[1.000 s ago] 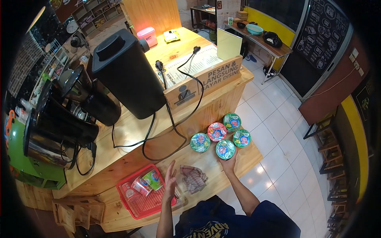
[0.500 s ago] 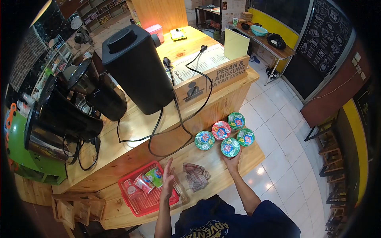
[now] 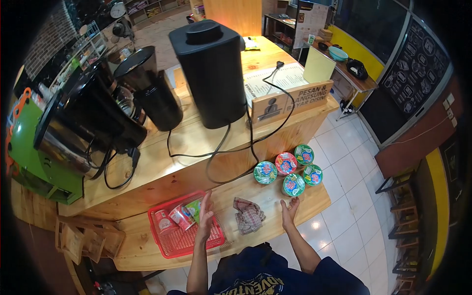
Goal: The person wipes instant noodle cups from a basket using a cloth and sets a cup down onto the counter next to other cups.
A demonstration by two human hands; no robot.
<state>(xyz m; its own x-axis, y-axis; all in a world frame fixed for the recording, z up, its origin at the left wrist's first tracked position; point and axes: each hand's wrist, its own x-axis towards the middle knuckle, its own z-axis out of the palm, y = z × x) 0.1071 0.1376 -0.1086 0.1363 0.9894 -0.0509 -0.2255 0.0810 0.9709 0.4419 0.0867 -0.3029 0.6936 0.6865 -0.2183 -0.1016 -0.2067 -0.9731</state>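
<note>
Together stand 4 green cups (image 3: pixel 293 185), 1 red cup (image 3: pixel 286 163).

White tiled floor (image 3: pixel 351 201) with bright reflections (image 3: pixel 316 224), pale wooden bench (image 3: pixel 314 196), warm-lit wooden panel (image 3: pixel 236 22) at the back, yellow wall band (image 3: pixel 364 47) beneath dark windows (image 3: pixel 368 25), black board (image 3: pixel 412 71) with white drawings, wooden stools (image 3: pixel 407 208) at right, grey brick wall (image 3: pixel 51 37), round clock (image 3: pixel 118 10).

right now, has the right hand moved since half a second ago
Yes: judged against the checkered cloth, the right hand has drawn back, nearer the dark shirt.
</note>
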